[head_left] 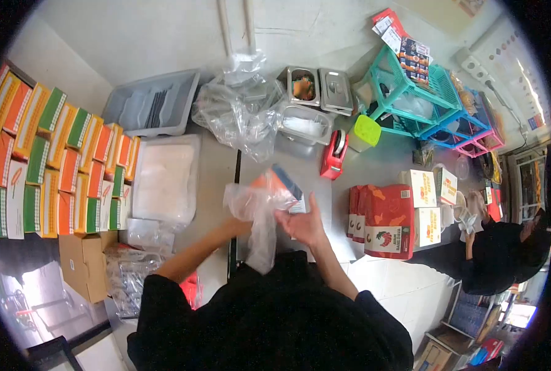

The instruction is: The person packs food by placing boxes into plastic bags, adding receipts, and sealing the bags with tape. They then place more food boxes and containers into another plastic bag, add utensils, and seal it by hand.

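Observation:
Over the steel table, a clear plastic bag (260,232) hangs between my hands. An orange and blue box (279,185) with a white edge lies at the bag, partly covered by it. My left hand (244,226) is behind the bag's folds, and its fingers are hidden by the plastic. On the right side of the box, my right hand (303,224) has its fingers spread, with the thumb pointing up and the fingertips near the box's lower edge.
Stacked boxes (59,167) stand at left beside a white-filled tray (164,179). Behind are loose plastic bags (244,111), steel containers (303,86) and a red tape dispenser (334,154). Red packages (386,216) stand at right, with teal baskets (411,93) behind. Another person (504,253) works far right.

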Available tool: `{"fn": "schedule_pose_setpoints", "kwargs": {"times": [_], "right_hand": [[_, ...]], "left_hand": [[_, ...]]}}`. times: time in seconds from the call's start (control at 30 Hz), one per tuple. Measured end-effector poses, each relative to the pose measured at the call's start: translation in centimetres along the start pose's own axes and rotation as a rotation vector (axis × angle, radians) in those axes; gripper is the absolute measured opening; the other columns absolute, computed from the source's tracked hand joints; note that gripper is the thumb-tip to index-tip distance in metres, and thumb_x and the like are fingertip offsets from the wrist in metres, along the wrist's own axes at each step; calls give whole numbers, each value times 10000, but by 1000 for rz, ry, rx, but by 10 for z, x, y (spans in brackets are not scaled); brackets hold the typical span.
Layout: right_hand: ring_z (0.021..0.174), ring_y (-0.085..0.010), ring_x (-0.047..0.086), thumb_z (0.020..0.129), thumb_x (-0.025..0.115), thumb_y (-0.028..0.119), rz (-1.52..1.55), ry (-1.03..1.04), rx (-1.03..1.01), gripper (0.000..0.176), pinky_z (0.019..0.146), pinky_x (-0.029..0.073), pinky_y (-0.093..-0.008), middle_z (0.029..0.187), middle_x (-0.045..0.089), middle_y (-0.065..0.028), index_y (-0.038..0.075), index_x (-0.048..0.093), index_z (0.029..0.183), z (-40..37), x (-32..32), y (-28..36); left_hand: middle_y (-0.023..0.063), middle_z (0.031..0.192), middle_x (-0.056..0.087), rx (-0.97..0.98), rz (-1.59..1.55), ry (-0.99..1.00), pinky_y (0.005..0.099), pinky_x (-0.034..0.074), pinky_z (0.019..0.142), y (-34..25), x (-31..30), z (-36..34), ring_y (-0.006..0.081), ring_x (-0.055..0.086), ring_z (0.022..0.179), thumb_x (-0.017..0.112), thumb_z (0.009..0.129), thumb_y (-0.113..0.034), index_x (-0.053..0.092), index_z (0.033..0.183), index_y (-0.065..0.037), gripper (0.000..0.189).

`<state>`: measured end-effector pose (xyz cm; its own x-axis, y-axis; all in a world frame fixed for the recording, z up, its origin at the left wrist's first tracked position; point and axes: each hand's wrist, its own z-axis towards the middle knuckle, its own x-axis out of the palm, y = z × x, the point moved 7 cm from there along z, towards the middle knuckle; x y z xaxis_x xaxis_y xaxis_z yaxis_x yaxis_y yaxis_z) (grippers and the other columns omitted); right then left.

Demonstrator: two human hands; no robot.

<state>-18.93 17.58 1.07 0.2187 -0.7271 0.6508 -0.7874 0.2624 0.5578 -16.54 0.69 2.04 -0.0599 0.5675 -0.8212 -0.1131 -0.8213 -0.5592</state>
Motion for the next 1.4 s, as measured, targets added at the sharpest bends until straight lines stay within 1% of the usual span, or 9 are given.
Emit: {"fn": "schedule_pose_setpoints", "kwargs": {"times": [0.13,0.4,0.5,0.57,0.73,0.8,0.87,1.07,1.4], "right_hand": [[809,-259,582,801,475,489,103,271,144,581,702,480,-329,1112,500,-211,166,316,1256,4,39,-5],[722,-259,574,650,631,50,-1532,-210,-907,490,628,455,-330,962,550,-128,40,476,1114,1,97,41],[728,-283,576,654,626,70,-1097,-278,-842,330,650,447,-338,878,573,-128,16,548,970,1,70,30],[756,-249,577,675,617,71,-1030,-337,-715,247,670,445,-338,805,598,-105,23,578,914,-5,45,-4],[764,-166,598,686,636,90,-1160,211,-212,229,675,464,-304,827,639,-88,82,627,915,-6,35,21],[644,-215,613,708,609,165,-1322,-218,-721,157,614,470,-314,792,639,-94,66,645,825,26,26,120],[628,-277,603,716,581,203,-1580,-719,-717,150,574,474,-347,679,617,-119,73,643,758,90,-6,180],[652,-309,593,723,572,250,-2074,-708,-606,151,581,470,-408,726,603,-138,119,644,748,189,-16,191],[585,-149,574,759,581,43,-528,-590,-1012,55,515,458,-269,674,585,-74,2,550,777,79,-12,185]], "left_hand": [[86,833,572,300,111,-154,407,415,713,-46,-34,-1,269,538,777,568,721,-259,552,924,-61,284],[120,956,574,452,-81,-149,356,441,716,-12,-14,26,279,549,797,593,683,-233,529,1069,-76,421],[100,962,577,-278,106,535,330,447,749,49,35,17,236,560,822,590,724,-218,513,1094,-60,409],[67,951,580,-737,-1532,246,330,455,707,53,63,-9,184,560,813,558,790,-235,545,1011,-43,293],[45,872,572,-903,-1481,327,338,462,666,37,77,-23,155,560,797,524,827,-249,541,915,-29,237],[56,822,578,-904,-1551,309,334,466,656,28,85,-23,166,574,791,540,811,-220,535,880,-28,204],[101,749,577,-311,224,283,327,472,635,13,73,-4,203,595,763,514,790,-119,507,886,-23,136],[123,731,584,-480,340,181,357,473,588,1,65,-4,253,603,716,470,788,-124,549,833,-41,122],[176,754,583,-672,139,228,416,467,605,-21,2,4,322,590,709,419,855,-265,559,784,6,313]]}}
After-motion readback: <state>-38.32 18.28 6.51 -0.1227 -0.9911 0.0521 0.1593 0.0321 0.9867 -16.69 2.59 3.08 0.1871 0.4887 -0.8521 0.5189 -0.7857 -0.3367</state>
